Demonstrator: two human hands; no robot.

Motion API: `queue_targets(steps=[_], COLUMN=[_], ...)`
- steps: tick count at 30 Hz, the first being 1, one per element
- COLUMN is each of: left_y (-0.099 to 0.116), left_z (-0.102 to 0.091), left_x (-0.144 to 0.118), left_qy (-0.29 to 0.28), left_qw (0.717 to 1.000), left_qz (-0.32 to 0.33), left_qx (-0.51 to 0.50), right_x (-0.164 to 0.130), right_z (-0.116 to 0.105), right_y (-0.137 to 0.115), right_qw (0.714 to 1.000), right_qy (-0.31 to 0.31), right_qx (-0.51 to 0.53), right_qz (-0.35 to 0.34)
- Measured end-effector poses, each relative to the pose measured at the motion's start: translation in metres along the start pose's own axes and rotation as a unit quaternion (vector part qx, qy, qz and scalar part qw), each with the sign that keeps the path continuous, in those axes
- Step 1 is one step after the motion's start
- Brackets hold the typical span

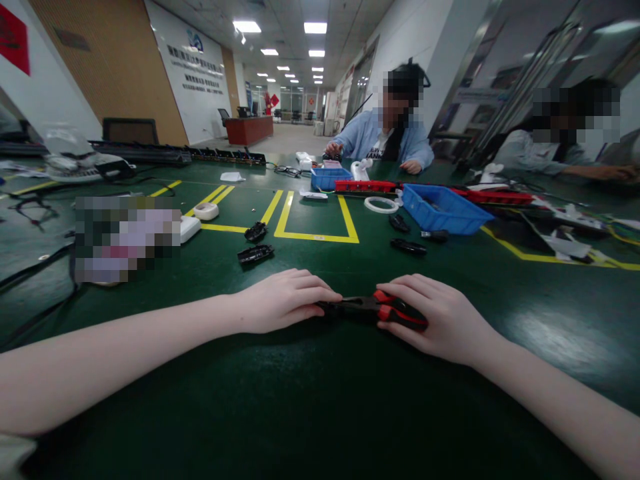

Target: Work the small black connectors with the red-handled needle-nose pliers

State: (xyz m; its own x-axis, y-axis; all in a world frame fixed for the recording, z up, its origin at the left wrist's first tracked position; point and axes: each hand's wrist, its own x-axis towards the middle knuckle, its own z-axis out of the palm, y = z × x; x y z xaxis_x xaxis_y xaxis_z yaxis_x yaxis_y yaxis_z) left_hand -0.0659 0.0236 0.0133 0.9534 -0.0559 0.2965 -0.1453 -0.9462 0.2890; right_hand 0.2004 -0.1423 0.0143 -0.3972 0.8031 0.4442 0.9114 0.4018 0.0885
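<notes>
My right hand (pixel 433 317) is wrapped round the red and black handles of a pair of pliers (pixel 360 305), whose jaws point left. Fingers and thumb of my left hand (pixel 287 301) are pinched at a small dark piece (pixel 327 308) by the jaw tips; its kind is too small and dark to make out. Both hands are just above the green tabletop (pixel 280 400). Beyond my left hand lie two black plastic parts, one (pixel 255 255) nearer and another (pixel 256 231) behind it.
Farther right are a blue bin (pixel 445 208), a black part (pixel 409 247) and a white ring (pixel 381 205). A second blue bin (pixel 330 178) stands farther back. Yellow tape (pixel 317 237) marks the table. Two people sit across it, one in a blue shirt (pixel 415 140). Cables (pixel 40 267) lie at left.
</notes>
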Motion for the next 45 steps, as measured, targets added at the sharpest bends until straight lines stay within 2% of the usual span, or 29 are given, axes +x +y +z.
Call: queue_targets(steps=[45], left_y=[-0.0007], left_z=[-0.0001], left_x=[-0.0005], left_qy=[0.003], left_qw=[1.000], left_qz=[-0.003], left_qx=[-0.016], right_x=[0.0013], right_z=[-0.0011], right_y=[0.0006], right_qw=[1.000], right_qy=[-0.014], right_qx=[0.022], right_qz=[0.016])
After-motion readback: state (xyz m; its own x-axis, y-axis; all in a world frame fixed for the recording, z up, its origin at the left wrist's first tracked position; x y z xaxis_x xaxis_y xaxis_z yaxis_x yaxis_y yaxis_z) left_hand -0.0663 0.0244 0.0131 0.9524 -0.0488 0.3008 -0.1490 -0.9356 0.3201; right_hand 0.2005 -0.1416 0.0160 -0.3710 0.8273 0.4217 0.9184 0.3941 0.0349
